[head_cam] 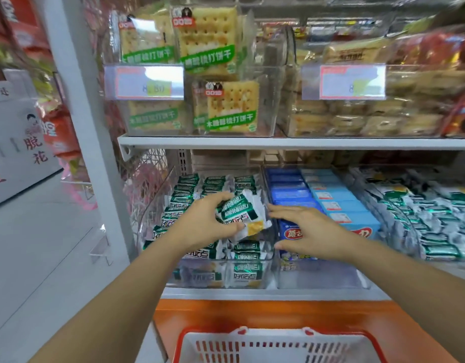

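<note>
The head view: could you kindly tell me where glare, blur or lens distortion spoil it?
In the head view, glare whitens the left price tag and the right price tag, leaving prices barely legible; blur smears the silver-green packets at the right edge; the wide lens bends the white upright; the left hand, gripping green-and-white packets, is fairly sharp.

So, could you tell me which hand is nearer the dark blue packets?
Right. The right hand is spread just over the dark blue packets; the left hand is off to their left, gripping green-and-white packets.
</note>
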A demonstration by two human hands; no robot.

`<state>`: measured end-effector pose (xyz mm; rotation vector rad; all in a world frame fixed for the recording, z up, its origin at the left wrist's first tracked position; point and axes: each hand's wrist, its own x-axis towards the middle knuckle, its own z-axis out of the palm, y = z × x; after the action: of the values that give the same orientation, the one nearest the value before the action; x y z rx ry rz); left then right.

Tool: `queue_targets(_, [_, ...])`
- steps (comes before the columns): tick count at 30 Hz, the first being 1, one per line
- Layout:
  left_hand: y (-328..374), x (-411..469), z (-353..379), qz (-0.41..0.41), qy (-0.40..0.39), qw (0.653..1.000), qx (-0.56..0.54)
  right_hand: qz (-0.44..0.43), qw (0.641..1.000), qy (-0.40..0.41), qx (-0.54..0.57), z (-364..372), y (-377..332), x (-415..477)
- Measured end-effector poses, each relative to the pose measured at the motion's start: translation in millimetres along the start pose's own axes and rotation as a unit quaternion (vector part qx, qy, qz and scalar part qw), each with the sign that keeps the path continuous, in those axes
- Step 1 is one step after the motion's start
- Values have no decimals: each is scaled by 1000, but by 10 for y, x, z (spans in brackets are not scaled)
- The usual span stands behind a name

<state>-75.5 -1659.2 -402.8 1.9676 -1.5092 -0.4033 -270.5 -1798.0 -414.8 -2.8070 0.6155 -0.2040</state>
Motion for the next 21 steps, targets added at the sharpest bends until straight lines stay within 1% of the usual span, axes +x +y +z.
queue_targets(3, [-48,59,65,-9,-65,996,67,0,1000,10,11,12,34,3])
queue_targets(5, [-76,99,77,-4,-82,989,124,-5,1000,10,14,23,55,9])
queue_targets(9, [-58,218,174,47,-96,967,232,-7,1000,12,13,48,79,20])
queue_targets(11, [-53,282,227,59,-94,959,260,-8,1000,11,11,60,89,22])
queue_targets(13, [-55,311,245,66,-87,956,272,-9,1000,8,8,68,97,21])
queue_targets(17, [-74,279,335,69,-86,931,349,-13,1000,18,17,80,104,8])
queue_targets(21, [-115,255,412,49,-84,925,366,-14,1000,16,11,97,105,5])
